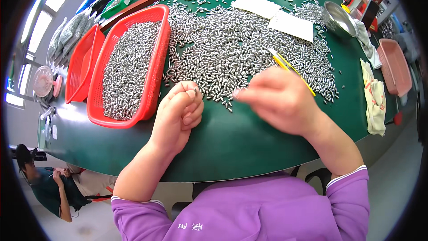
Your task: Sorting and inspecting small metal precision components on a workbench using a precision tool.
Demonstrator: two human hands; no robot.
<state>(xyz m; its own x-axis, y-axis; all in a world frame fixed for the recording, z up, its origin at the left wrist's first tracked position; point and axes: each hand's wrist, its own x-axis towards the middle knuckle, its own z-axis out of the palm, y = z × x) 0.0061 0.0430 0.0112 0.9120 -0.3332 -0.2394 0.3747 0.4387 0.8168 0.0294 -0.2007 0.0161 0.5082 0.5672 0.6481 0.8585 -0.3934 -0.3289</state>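
My left hand (pixel 176 114) is curled closed beside the red basket, with a small silver metal piece (pixel 195 91) showing between thumb and forefinger. To its right, my right hand (pixel 283 102) hovers over the near edge of the pile, slightly blurred. Its thumb and forefinger are pressed together; whatever is between them is too small to make out. A wide pile of small silver metal pieces (pixel 214 62) covers the green table (pixel 223 151). Just behind my right hand lies a slim yellow tool (pixel 280 60) with a pale tip, partly covered by that hand.
The red basket (pixel 166 31) holds many more pieces; an empty red basket (pixel 71 93) stands left of it. White papers (pixel 292 25) lie on the pile. A metal bowl (pixel 341 18), a cloth (pixel 373 102) and a pink basket (pixel 394 67) are rightward. A seated person (pixel 49 187) is lower left.
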